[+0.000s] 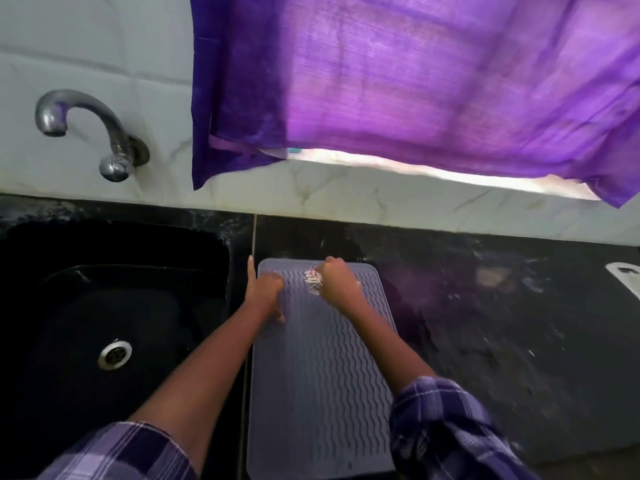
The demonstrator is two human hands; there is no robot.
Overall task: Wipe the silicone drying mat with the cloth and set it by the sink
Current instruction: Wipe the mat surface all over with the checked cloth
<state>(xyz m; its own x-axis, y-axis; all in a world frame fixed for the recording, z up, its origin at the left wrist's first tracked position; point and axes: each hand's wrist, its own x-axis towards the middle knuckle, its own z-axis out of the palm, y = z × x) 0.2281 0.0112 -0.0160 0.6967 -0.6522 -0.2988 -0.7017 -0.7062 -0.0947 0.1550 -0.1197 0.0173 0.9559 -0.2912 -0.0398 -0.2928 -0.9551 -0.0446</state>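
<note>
Mat: we see the grey silicone drying mat [322, 368] lying flat on the dark bench [485, 323], its wavy ribs running the length of it, its left edge just beside the sink [114, 306].
Cloth: a small bunched cloth [313, 278], white with a pinkish pattern, sits on the far end of the mat; most of it is hidden by the hand that grips it.
Right hand: our right hand [337, 278] is over the mat's far end, its fingers curled tight around the cloth and pressing it to the ribs.
Left hand: our left hand [265, 289] rests on the mat's far left edge, fingers straight and spread apart, one reaching past the far corner, the thumb pointing back along the mat.
Sleeves: purple checked sleeves [446, 427] are pushed up both forearms.
Sink: black basin with a metal drain [115, 354], left of the mat.
Tap: a curved metal tap [86, 129] comes out of the pale marbled wall above the sink.
Curtain: a purple curtain [415, 81] hangs over a bright window behind the bench.
Far right: a white object [623, 275] is cut off by the frame; we cannot tell what it is.
</note>
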